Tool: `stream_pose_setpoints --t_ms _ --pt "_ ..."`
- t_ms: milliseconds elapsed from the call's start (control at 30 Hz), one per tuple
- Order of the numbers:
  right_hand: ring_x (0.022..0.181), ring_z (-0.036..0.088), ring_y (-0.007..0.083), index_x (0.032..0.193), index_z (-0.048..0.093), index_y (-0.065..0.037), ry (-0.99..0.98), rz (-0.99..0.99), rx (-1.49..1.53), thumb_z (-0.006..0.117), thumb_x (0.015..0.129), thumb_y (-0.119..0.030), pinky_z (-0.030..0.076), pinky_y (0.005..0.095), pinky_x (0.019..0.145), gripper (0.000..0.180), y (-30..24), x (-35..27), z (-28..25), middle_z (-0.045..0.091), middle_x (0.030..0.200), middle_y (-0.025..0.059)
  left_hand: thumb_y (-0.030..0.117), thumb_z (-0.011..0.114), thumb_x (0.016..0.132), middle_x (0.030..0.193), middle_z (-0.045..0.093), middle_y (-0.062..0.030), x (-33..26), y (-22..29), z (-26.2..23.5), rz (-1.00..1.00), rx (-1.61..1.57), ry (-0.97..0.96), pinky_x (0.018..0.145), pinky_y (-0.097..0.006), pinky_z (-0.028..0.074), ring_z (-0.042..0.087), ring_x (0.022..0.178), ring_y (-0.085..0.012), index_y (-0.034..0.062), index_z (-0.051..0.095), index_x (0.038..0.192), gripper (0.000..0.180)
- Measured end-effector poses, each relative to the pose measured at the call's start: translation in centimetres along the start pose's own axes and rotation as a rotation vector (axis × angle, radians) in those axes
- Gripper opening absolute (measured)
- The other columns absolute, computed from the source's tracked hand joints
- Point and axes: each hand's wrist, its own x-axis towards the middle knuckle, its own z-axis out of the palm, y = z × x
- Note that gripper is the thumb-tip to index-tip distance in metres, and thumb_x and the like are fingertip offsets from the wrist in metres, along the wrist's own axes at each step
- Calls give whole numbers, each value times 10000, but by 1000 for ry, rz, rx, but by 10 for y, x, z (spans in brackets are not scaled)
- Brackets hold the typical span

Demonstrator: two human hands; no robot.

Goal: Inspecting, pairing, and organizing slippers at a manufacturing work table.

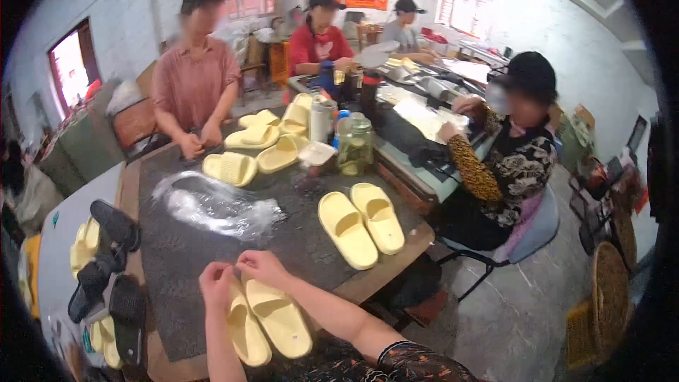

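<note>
A pair of pale yellow slippers, the left slipper and the right slipper, lies close in front of me at the table's near edge. My left hand is at the strap end of the left slipper, its fingers pinched together. Beside it, my right hand is also closed in a pinch, above the front of the right slipper. Anything between the fingertips is too small to make out. Another yellow pair rests to the right. Clear plastic bags lie crumpled beyond my hands.
Several yellow slippers sit at the table's far side, beside a glass jar and a light bottle. Dark slippers lie on a white surface at left. A co-worker stands opposite; another sits at right.
</note>
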Motion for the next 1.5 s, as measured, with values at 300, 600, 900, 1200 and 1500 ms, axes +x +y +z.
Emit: stream_pose_setpoints --t_ms 300,600,900,1200,1500 --pt "706 578 103 955 661 -39 -9 -54 -79 654 893 -255 482 290 661 225 0 0 -2 651 752 42 29 689 827 756 627 7 1 7 -1 8 15 -36 635 -224 453 560 685 -65 11 647 830 46" --pt "647 561 99 937 660 -21 44 -51 85 660 873 -253 457 299 603 240 12 4 4 636 704 50 5 680 818 762 627 5 -1 11 1 -36 10 -2 649 -219 447 557 692 -61 8 641 839 44" --pt "733 591 94 957 655 -20 12 -4 -18 644 893 -227 486 294 682 217 5 4 -2 664 772 61 21 677 828 742 608 7 1 13 1 4 -35 -11 638 -225 440 547 697 -59 13 633 831 45" --pt "672 581 109 932 663 -23 60 -53 -9 654 874 -238 471 304 631 222 2 2 -4 653 733 57 13 696 811 758 603 20 0 13 4 -2 -76 -27 648 -213 424 538 702 -53 22 635 829 64" --pt "659 588 122 938 667 -30 124 -69 39 661 864 -253 470 314 622 235 10 4 2 651 722 67 21 688 824 755 619 19 5 1 -1 33 -54 -27 637 -211 445 556 682 -49 16 640 834 49"
